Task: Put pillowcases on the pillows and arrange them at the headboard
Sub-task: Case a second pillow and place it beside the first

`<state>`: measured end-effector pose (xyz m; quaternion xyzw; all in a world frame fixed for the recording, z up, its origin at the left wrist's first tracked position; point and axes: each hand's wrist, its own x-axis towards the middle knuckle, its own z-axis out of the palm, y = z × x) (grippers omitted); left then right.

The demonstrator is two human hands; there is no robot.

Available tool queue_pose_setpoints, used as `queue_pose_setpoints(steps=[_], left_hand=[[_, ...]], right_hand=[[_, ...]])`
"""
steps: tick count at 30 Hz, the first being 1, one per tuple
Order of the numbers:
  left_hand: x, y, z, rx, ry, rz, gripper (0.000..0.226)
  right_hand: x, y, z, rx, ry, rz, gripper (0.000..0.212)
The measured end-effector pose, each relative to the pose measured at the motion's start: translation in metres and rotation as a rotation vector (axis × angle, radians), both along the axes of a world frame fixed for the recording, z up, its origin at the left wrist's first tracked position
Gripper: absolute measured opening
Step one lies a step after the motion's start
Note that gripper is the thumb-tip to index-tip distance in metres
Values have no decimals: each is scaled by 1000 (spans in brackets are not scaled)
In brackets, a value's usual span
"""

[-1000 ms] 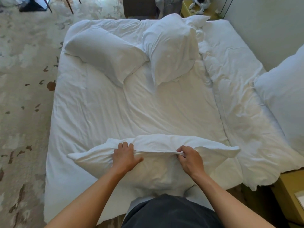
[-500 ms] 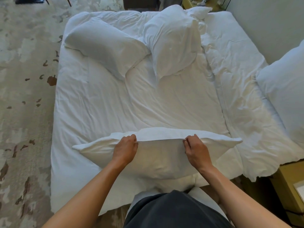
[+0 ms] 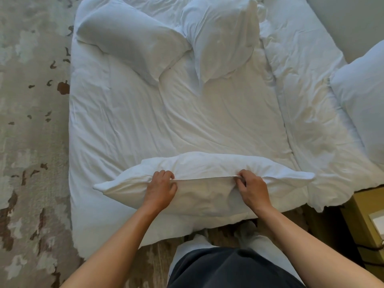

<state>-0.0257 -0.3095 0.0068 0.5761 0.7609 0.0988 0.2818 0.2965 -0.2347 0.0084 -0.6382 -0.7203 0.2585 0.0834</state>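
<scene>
A white pillow in its pillowcase [image 3: 205, 196] lies across the near edge of the bed. My left hand [image 3: 161, 189] and my right hand [image 3: 252, 189] each pinch the stretched open hem of the pillowcase, about a shoulder's width apart. A second white pillow [image 3: 133, 41] lies at the far left of the bed. A third one [image 3: 220, 36] stands tilted beside it at the far middle. A fourth pillow [image 3: 363, 104] sits at the right edge of the view.
The bed [image 3: 207, 117] is covered by a rumpled white duvet. Patterned carpet [image 3: 31, 142] runs along the left side. A yellowish nightstand [image 3: 365, 229] stands at the near right, and a grey wall [image 3: 349, 23] is at the far right.
The hem between my hands has been pulled tight and the pillow sits a little nearer the bed's edge. The camera has tipped down, so the far end of the bed has left the view.
</scene>
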Motion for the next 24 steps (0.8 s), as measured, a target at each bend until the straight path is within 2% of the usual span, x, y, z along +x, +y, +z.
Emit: queue_pose_setpoints(steps=[8, 13, 18, 24], left_hand=[[14, -2, 32, 105, 83, 11, 16], [43, 7, 55, 118, 96, 77, 27], [83, 18, 85, 243, 76, 132, 29], [162, 46, 125, 347, 49, 60, 27]], right_hand=[[8, 1, 25, 31, 265, -136, 20], [34, 2, 46, 32, 399, -166, 23], [75, 3, 75, 84, 462, -165, 21], [162, 7, 118, 151, 526, -247, 22]])
